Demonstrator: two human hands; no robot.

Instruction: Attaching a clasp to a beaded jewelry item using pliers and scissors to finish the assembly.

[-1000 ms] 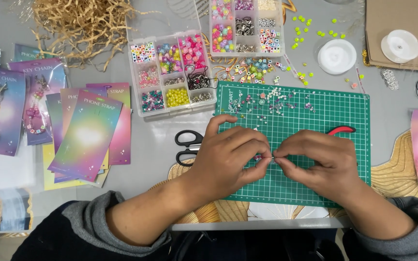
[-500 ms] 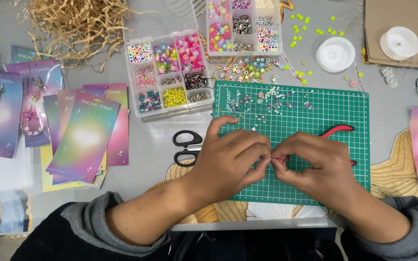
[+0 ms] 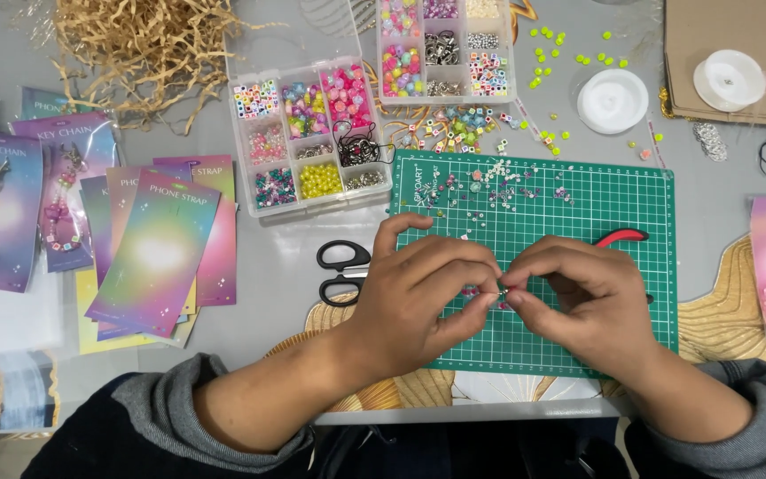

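Pinching a tiny bead [image 3: 500, 287] between both sets of fingertips, head view, only 1 cam. Left hand [image 3: 423, 297] and right hand [image 3: 578, 302] meet tip to tip over the green cutting mat [image 3: 631, 222], both clenched on the same small piece; bead sits right at the contact point, just above the mat, mostly hidden by fingers. Looks pale/silvery, too small to tell shape or whether cord runs through it.

Risk, my read: grip area is minimal, so a slight slip drops it into the loose beads [image 3: 489, 191] scattered on the mat's far side, hard to find again.

Nearby: black scissors [image 3: 340, 270] just left of the left hand, red-handled pliers [image 3: 621, 237] behind the right, 2 clear bead boxes [image 3: 308, 133] further back.
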